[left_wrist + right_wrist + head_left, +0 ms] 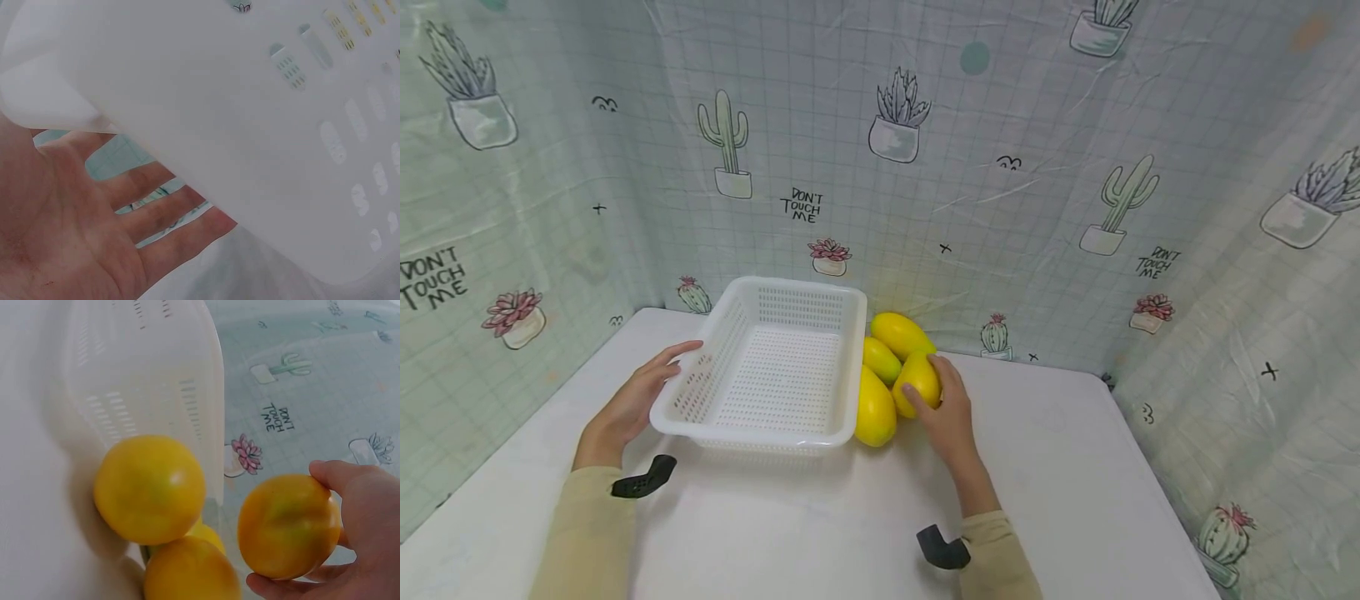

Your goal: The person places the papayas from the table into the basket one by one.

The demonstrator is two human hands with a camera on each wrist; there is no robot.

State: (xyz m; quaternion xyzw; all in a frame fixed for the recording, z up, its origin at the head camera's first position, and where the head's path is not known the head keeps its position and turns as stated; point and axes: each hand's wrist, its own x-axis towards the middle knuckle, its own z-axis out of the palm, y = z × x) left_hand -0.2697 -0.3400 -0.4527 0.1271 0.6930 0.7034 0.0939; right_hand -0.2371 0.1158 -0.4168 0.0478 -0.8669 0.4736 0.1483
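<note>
I count four yellow fruits [875, 408]: one in the right hand [953, 410], three just beside it. One white basket [730, 431] sits between that hand and the left hand [628, 408]. Two sleeves [587, 533], two black pieces [643, 477], one near each hand. Beneath both, one counter [760, 533]; beyond, three "DON'T TOUCH ME" prints [802, 204].

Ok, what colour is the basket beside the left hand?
The basket is white; it shows best in the head view.

Booth-like place: white table [1090, 492], cactus-print cloth [985, 221]
</note>
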